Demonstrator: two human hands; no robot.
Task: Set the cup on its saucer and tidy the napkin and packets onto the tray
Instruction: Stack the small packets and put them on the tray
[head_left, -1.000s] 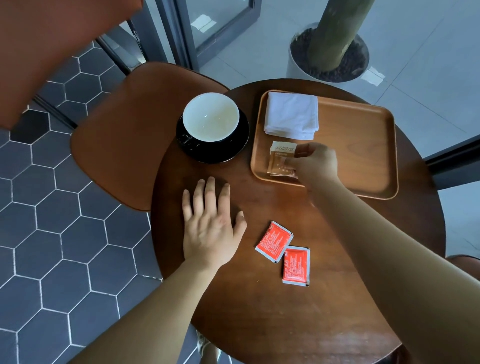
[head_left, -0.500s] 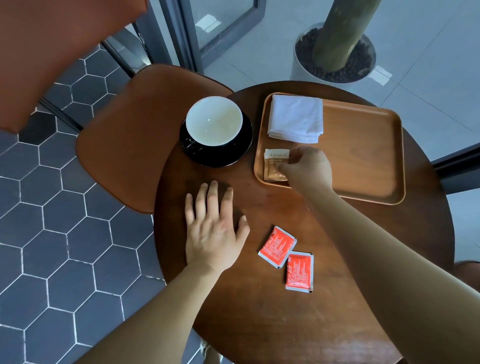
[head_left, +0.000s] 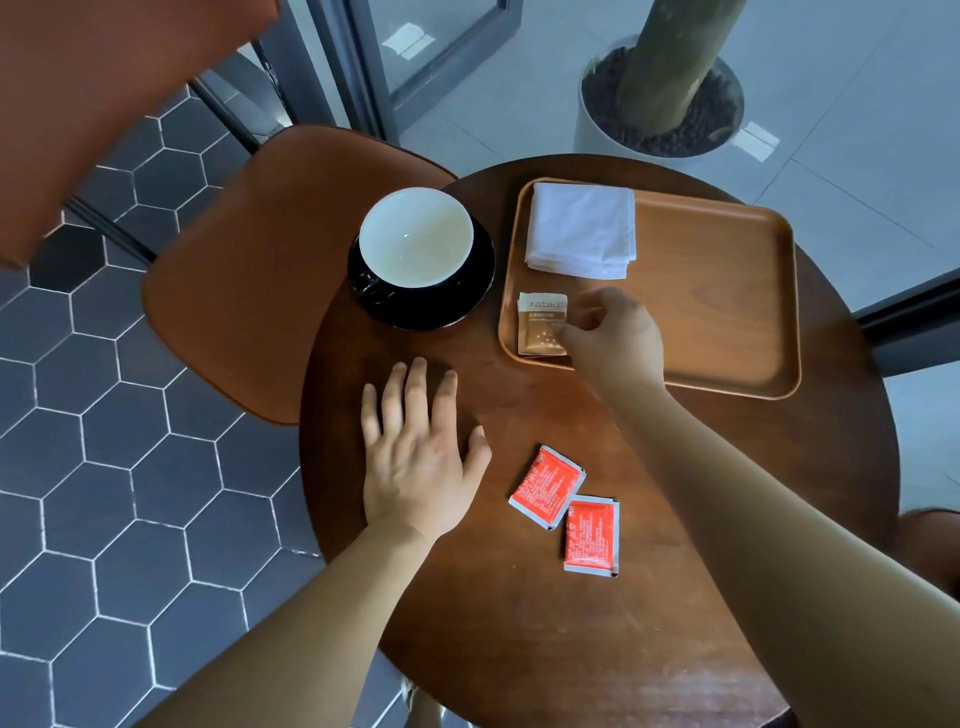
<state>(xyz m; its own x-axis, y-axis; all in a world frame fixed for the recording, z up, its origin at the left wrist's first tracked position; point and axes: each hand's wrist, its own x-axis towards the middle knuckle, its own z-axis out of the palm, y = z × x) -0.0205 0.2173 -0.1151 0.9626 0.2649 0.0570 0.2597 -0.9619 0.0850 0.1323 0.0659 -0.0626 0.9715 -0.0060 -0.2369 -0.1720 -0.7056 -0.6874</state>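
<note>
Right hand (head_left: 615, 338): fingers (head_left: 569, 332) curl at the right edge of the brown packet (head_left: 540, 327), hiding it; pinching or merely touching cannot be told. Packet lies in the lower-left corner of the tray (head_left: 727, 291), napkin (head_left: 582, 228) above it. Left hand (head_left: 415, 457) flat on the tabletop (head_left: 519, 649), fingers straight. Two red packets (head_left: 548, 486) lie off-tray, lower centre. Cup (head_left: 415, 236) sits on saucer (head_left: 431, 312), left of tray.

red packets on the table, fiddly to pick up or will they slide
The red packets look thin and flat, so probably light and bendy. Lying flush on the smooth table, they would likely slide when pushed and need an edge pinch.
</note>
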